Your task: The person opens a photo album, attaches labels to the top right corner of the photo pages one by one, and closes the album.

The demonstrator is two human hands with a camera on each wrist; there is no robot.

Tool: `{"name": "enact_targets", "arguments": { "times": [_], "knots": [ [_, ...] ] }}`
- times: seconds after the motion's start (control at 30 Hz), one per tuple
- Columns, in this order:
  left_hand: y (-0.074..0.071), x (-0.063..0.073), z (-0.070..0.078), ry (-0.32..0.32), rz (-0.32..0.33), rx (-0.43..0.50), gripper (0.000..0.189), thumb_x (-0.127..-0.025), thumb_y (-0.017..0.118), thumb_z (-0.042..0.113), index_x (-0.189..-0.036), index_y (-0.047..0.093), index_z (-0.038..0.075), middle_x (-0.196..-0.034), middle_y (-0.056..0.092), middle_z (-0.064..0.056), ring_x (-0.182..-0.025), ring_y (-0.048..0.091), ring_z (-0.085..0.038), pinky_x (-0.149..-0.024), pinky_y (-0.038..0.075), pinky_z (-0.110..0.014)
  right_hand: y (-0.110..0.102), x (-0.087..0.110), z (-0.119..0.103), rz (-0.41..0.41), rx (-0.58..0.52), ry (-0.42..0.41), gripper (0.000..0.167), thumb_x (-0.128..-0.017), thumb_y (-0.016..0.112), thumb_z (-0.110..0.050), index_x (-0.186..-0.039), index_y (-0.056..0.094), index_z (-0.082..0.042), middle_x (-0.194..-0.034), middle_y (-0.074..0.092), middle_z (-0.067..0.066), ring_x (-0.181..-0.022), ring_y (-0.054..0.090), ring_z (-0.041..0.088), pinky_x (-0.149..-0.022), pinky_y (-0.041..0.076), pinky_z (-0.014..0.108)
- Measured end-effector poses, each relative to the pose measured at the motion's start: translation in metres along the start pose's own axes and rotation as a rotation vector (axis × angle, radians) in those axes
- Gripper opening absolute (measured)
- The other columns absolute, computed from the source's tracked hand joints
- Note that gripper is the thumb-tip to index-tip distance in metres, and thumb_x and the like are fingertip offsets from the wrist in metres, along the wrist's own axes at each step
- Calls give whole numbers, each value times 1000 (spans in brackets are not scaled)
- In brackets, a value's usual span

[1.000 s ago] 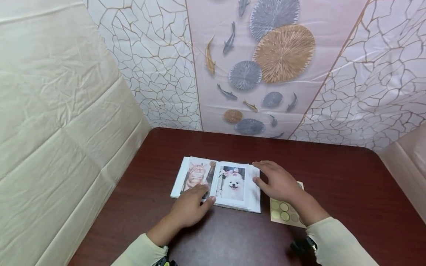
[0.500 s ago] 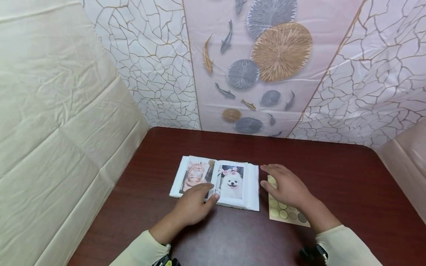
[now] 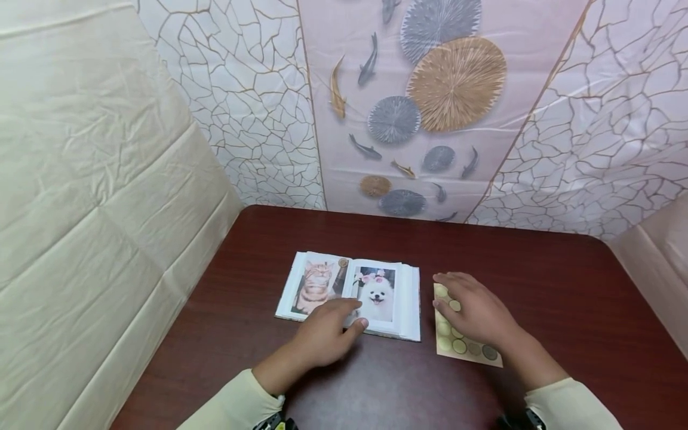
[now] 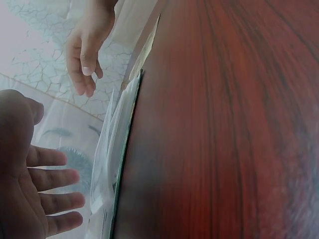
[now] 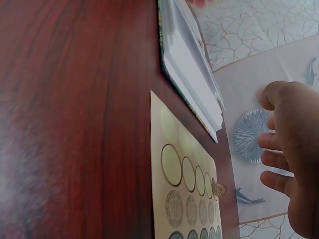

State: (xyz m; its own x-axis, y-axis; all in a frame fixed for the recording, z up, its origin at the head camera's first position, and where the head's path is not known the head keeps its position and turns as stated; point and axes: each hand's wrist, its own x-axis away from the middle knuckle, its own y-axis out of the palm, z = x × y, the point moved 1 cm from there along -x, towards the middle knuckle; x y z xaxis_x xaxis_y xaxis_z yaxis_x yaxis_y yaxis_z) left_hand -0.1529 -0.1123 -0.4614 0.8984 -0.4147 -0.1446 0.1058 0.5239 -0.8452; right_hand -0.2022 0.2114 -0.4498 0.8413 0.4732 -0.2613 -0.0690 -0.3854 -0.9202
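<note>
An open photo album (image 3: 409, 304) lies on the table, showing a cat photo (image 3: 313, 285) on the left page and a white dog photo (image 3: 378, 294) on the right. A small round sticker (image 3: 343, 263) marks the cat page's upper right corner. My left hand (image 3: 329, 335), fingers loosely extended, hovers over the album's front edge near the spine. My right hand (image 3: 478, 310) is over a tan sheet of round coin-like stickers (image 5: 172, 164), relaxed and holding nothing, hiding part of it. At the sheet's far edge, one sticker (image 5: 219, 188) sticks out in the right wrist view.
The dark red wooden table (image 3: 570, 286) extends around the album and sheet. Behind it hangs a patterned cloth (image 3: 392, 155) with fish and round leaf shapes. A cream cloth wall (image 3: 107, 227) borders the left side.
My right hand has moved right, from the album's right edge to over the sticker sheet. My left hand has shifted right, from the cat page toward the dog page.
</note>
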Motion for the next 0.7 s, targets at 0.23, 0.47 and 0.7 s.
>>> {"name": "enact_targets", "arguments": {
  "times": [0.23, 0.47, 0.7],
  "knots": [
    [5, -4, 10, 54, 13, -1, 44, -106, 55, 38, -137, 64, 8, -139, 63, -6, -132, 55, -23, -110, 42, -41, -1, 9, 3, 29, 8, -12, 53, -96, 71, -27, -141, 59, -2, -140, 61, 17, -133, 50, 39, -102, 45, 59],
    [11, -7, 21, 99, 28, 2, 41, -105, 57, 35, -134, 65, 9, -138, 64, -6, -131, 56, -23, -110, 43, -40, 2, 17, 6, 31, 15, 2, 54, -95, 71, -28, -141, 60, -1, -140, 61, 18, -132, 51, 40, -103, 44, 59],
    [16, -9, 33, 118, 14, 15, 38, -104, 59, 34, -133, 66, 11, -137, 64, -4, -129, 57, -21, -108, 44, -38, 4, 28, 7, 38, 20, -2, 51, -95, 72, -28, -136, 62, 1, -136, 63, 18, -130, 53, 42, -104, 43, 59]
  ]
}}
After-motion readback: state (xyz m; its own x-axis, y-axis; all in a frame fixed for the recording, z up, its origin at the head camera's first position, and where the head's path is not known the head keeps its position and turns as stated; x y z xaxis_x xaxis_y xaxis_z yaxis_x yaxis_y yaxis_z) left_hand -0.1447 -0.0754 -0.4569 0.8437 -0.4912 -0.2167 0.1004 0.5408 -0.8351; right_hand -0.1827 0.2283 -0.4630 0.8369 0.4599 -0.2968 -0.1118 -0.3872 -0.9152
